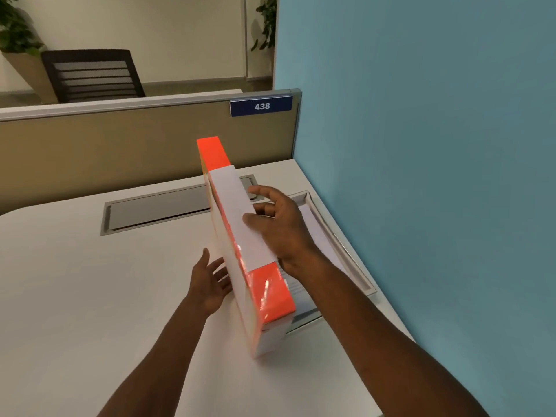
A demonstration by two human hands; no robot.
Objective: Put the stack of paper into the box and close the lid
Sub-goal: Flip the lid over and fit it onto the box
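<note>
An orange and white lid [264, 293] is standing on edge on the table [75, 281], beside the paper-filled box [340, 245]. The right hand [282, 227] is gripping its top; the left hand [207, 281], fingers spread, is touching its side.

"438" (white) on blue partition sign [261, 106]
</note>
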